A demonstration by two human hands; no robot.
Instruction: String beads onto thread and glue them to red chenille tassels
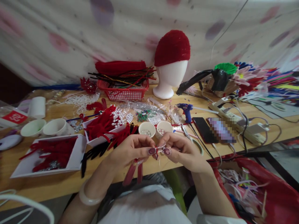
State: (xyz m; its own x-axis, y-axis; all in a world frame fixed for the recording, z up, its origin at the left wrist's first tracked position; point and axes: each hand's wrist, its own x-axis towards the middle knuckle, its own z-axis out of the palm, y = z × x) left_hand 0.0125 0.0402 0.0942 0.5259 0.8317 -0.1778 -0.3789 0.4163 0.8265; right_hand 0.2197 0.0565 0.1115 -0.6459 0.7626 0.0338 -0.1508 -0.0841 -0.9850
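Just above the table's front edge, my left hand and my right hand meet, fingertips almost touching. Thumb and fingers of both are pinched on a small craft piece, red with clear or whitish bits; its exact kind is hard to make out. Dark red ribbon strips hang down under my left hand. A thin pale strand dangles below the fingertips. Right behind the hands are a paper cup and a second cup, both holding small pale beads or pearls.
Left, a white box holds red fuzzy pieces. Farther back stand a red basket of stems and a foam head. On the right lie scissors, a blue glue gun, phones and cables. A red bag hangs below.
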